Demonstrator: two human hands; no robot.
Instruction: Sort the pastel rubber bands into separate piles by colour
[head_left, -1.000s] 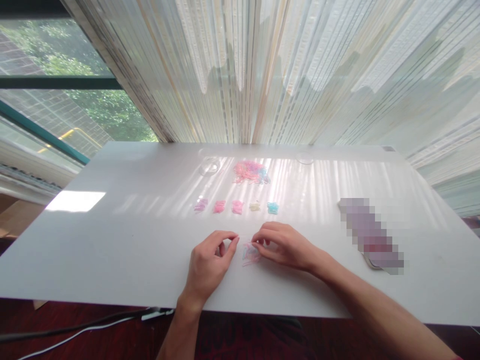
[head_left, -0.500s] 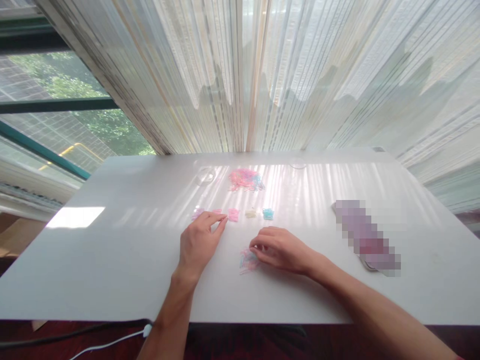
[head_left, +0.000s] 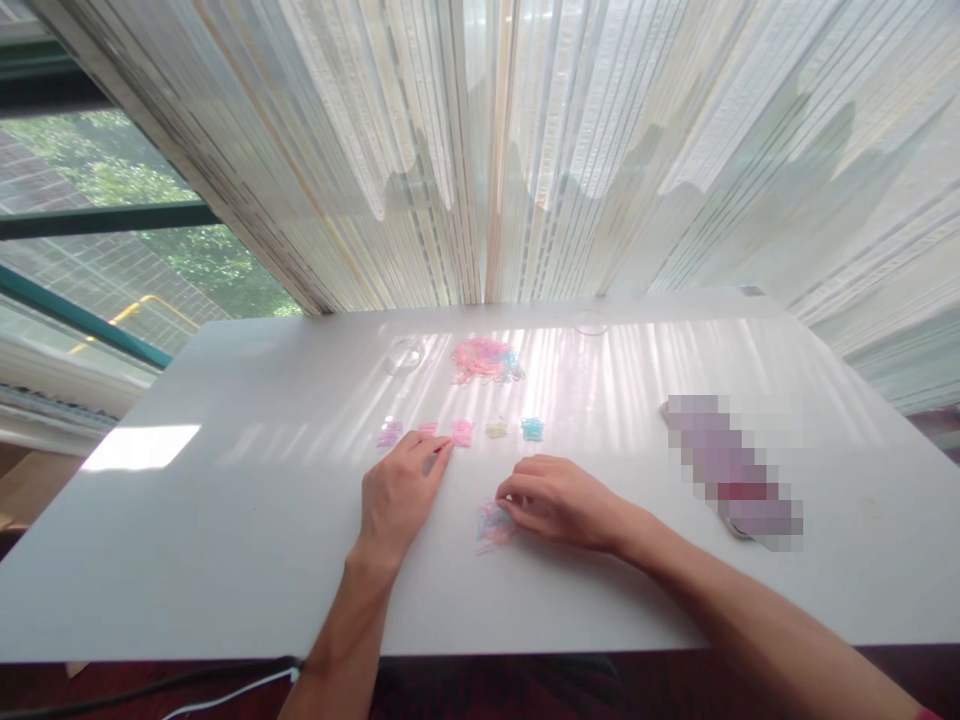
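My left hand [head_left: 400, 492] is pinched, its fingertips at the edge of a small pink pile [head_left: 462, 433] of thin pieces that look like paper clips. Whatever it holds is too small to see. My right hand [head_left: 564, 502] curls with thumb and fingertips together over a loose mixed pile [head_left: 493, 527] of pastel clips, partly covering it. In the same row as the pink pile lie a purple pile [head_left: 390, 434], another pink pile [head_left: 428, 428] partly behind my left hand, a pale yellow pile [head_left: 496, 430] and a blue pile [head_left: 532, 429].
Behind the row lies a larger mixed heap [head_left: 486, 360] of pastel clips. A clear round container [head_left: 405, 355] stands to its left, and a clear disc like a lid [head_left: 591, 324] to its right. A blurred-out phone-like object [head_left: 735, 470] lies on the white table [head_left: 187, 560] at right.
The view has shifted slightly. My left hand has edged off the row, so more of the purple and left pink piles shows. My right hand stays at the mixed pile.
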